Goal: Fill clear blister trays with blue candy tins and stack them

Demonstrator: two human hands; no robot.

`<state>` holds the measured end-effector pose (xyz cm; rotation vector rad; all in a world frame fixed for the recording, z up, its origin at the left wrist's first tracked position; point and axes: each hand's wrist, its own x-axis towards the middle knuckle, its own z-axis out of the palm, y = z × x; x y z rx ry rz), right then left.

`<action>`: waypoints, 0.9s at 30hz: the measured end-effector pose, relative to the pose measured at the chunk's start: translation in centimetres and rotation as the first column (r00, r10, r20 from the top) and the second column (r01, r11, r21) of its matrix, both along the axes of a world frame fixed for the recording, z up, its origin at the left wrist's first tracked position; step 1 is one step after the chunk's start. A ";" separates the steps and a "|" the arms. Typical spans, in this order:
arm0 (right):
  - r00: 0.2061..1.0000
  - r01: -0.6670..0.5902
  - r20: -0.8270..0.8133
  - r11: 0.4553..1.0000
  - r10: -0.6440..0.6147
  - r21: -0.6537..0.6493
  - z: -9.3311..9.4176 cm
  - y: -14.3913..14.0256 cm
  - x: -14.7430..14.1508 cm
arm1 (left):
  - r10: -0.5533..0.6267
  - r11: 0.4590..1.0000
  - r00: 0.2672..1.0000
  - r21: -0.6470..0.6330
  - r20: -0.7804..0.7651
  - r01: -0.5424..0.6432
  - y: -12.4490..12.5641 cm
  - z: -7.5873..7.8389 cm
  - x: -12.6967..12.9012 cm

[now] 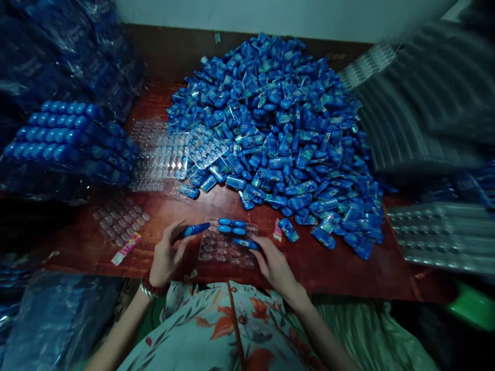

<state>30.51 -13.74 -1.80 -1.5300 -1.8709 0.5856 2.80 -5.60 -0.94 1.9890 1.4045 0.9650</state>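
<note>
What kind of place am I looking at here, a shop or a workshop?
Most likely a small hand-packing workshop. A big heap of blue items covers the wooden table, clear blister trays lie by the hands, and filled trays are stacked at the left.

Two hands filling a clear blister tray [226, 250] beside a heap of blue tubes [278, 134].
Left hand [166, 255] pinching one blue tube [196, 229]; right hand [274, 265] pressing another tube [245, 243] into the tray on a red-brown table [348, 273].

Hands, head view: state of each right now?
Left hand: closed on a blue tube, held beside the clear tray.
Right hand: fingers pressing a blue tube onto the tray; firm grip cannot be told.
</note>
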 end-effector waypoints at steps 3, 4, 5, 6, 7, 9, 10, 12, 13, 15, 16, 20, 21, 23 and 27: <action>0.963 -0.096 0.259 0.994 0.077 0.058 -0.6 0.8 -0.4 | -0.050 0.998 0.999 0.040 -0.005 0.050 -2.3 -0.3 0.8; 0.934 -0.136 0.339 0.989 0.109 0.057 -0.5 1.0 -0.4 | -0.112 0.992 0.994 0.064 -0.019 0.113 -2.6 -0.5 1.2; 0.903 -0.167 0.408 0.985 0.133 0.048 -0.3 1.1 -0.5 | -0.186 0.978 0.982 0.090 -0.036 0.189 -2.7 -0.8 1.7; 0.872 -0.189 0.465 0.981 0.151 0.036 0.0 1.3 -0.6 | -0.258 0.958 0.964 0.117 -0.060 0.263 -2.7 -1.0 2.2; 0.843 -0.207 0.512 0.978 0.166 0.023 0.4 1.5 -0.7 | -0.315 0.934 0.944 0.146 -0.097 0.326 -2.5 -1.2 2.6; 0.791 -0.234 0.577 0.972 0.202 -0.019 1.3 1.9 -1.0 | -0.386 0.886 0.901 0.190 -0.199 0.422 -1.9 -1.7 3.2; 0.769 -0.247 0.599 0.968 0.224 -0.045 1.7 2.2 -1.2 | -0.403 0.866 0.882 0.209 -0.246 0.454 -1.5 -1.9 3.4; 0.731 -0.264 0.629 0.960 0.265 -0.098 2.5 2.7 -1.6 | -0.440 0.816 0.841 0.251 -0.315 0.521 -0.8 -2.2 3.4; 0.717 -0.263 0.640 0.957 0.277 -0.120 2.8 2.9 -1.8 | -0.463 0.787 0.820 0.269 -0.337 0.555 -0.4 -2.3 3.4; 0.701 -0.248 0.652 0.956 0.287 -0.155 3.4 3.3 -2.2 | -0.505 0.733 0.778 0.290 -0.373 0.615 0.0 -2.4 3.2; 0.699 -0.238 0.654 0.956 0.290 -0.170 3.6 3.4 -2.3 | -0.519 0.712 0.760 0.295 -0.391 0.638 0.1 -2.4 3.1; 0.701 -0.205 0.650 0.956 0.294 -0.211 4.1 3.4 -2.9 | -0.505 0.691 0.738 0.303 -0.447 0.656 -0.4 -2.5 3.1; 0.701 -0.198 0.650 0.956 0.293 -0.218 4.2 3.4 -3.0 | -0.494 0.692 0.737 0.305 -0.462 0.654 -0.6 -2.4 3.3; 0.699 -0.181 0.653 0.956 0.292 -0.233 4.4 3.4 -3.3 | -0.471 0.697 0.729 0.297 -0.497 0.653 -1.1 -2.2 3.9; 0.682 -0.148 0.677 0.959 0.276 -0.241 4.7 3.6 -4.3 | -0.469 0.727 0.673 0.182 -0.572 0.662 -1.1 -1.1 5.6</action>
